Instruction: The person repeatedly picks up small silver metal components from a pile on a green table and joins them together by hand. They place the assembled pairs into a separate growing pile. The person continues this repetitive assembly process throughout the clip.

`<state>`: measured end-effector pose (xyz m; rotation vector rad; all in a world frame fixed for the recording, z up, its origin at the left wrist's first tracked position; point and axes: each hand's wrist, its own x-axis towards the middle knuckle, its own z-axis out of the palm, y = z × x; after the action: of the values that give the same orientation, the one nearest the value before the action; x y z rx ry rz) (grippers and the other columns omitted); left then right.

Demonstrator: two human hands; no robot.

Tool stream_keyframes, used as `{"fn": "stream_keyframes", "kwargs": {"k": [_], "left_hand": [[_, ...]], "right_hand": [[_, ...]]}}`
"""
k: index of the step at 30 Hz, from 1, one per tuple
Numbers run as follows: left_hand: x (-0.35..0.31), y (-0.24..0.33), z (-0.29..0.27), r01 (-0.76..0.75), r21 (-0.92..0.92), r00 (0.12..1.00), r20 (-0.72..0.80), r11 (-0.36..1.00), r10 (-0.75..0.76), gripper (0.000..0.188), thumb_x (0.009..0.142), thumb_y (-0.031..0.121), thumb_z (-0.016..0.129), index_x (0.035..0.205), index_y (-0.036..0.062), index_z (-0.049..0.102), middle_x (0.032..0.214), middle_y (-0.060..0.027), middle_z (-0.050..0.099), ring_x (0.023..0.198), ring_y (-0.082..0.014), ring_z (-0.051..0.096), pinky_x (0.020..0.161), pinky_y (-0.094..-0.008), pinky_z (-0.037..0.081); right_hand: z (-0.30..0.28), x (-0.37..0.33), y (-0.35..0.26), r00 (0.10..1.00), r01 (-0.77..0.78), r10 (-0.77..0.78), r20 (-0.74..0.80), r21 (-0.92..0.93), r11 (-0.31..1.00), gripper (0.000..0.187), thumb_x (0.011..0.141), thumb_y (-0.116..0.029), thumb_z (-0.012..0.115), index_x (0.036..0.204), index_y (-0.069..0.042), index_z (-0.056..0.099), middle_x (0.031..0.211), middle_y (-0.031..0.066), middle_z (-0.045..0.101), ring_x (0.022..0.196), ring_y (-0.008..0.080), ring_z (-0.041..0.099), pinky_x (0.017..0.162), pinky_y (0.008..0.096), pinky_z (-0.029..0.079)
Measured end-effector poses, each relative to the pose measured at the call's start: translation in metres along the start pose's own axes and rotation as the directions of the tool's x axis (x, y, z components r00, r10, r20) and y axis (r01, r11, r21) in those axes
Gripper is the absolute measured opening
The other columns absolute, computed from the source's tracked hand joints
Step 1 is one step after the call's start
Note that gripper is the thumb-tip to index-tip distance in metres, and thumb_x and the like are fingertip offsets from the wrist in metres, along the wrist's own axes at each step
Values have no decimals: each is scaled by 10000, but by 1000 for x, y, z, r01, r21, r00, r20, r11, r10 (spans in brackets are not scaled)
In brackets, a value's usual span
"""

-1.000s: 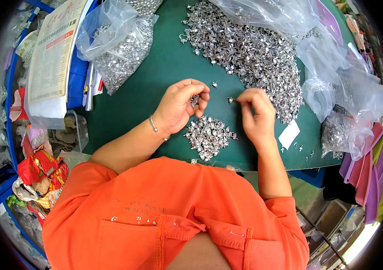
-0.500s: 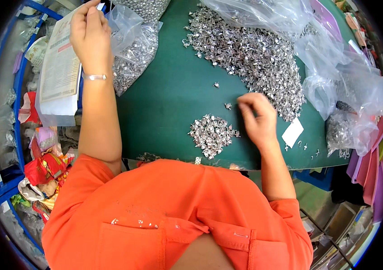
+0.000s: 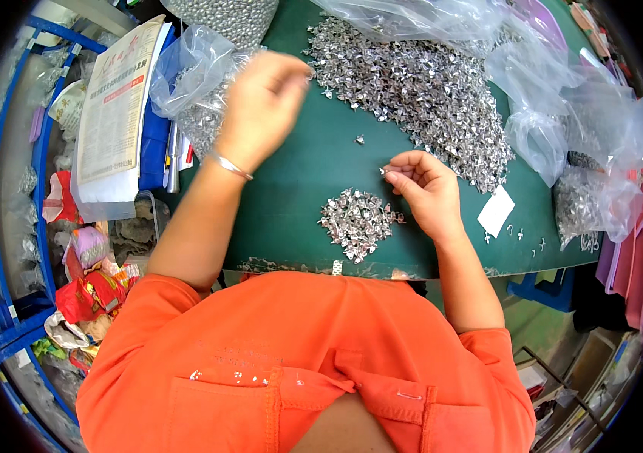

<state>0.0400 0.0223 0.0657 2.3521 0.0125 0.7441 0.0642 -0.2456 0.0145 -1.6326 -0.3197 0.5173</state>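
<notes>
My right hand (image 3: pixel 429 198) is closed in a pinch on a small silvery metal piece (image 3: pixel 383 171), just above the green tabletop. Below and left of it lies a small pile of similar metal pieces (image 3: pixel 359 225). One loose piece (image 3: pixel 359 140) sits alone between this pile and a much larger heap of metal pieces (image 3: pixel 420 90) behind. My left hand (image 3: pixel 265 106), a bracelet at its wrist, hovers in front of a clear bag of metal parts (image 3: pixel 202 121). Motion smears its fingers, so whether they hold anything does not show.
Clear plastic bags (image 3: pixel 540 113) cover the heap's far right side. A small white card (image 3: pixel 496 211) lies right of my right hand, with a few tiny metal bits beside it. On the left, a newspaper (image 3: pixel 117 106) rests by a blue rack (image 3: pixel 4 226); a bag of silvery beads (image 3: pixel 227 19) stands behind.
My left hand has swung right and nearer, away from the newspaper's far edge. My right hand has picked up the small metal piece that lay loose just left of its fingers.
</notes>
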Motion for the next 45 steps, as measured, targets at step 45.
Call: {"fn": "stream_keyframes", "kwargs": {"k": [45], "left_hand": [[-60, 39, 35, 171, -469, 778, 604, 866, 173, 141, 795, -14, 667, 916, 41, 713, 970, -60, 702, 909, -181, 661, 753, -303, 533]], "right_hand": [[-4, 0, -3, 822, 466, -554, 134, -717, 518, 205, 771, -20, 704, 968, -45, 655, 912, 105, 667, 913, 294, 618, 797, 405, 494]]}}
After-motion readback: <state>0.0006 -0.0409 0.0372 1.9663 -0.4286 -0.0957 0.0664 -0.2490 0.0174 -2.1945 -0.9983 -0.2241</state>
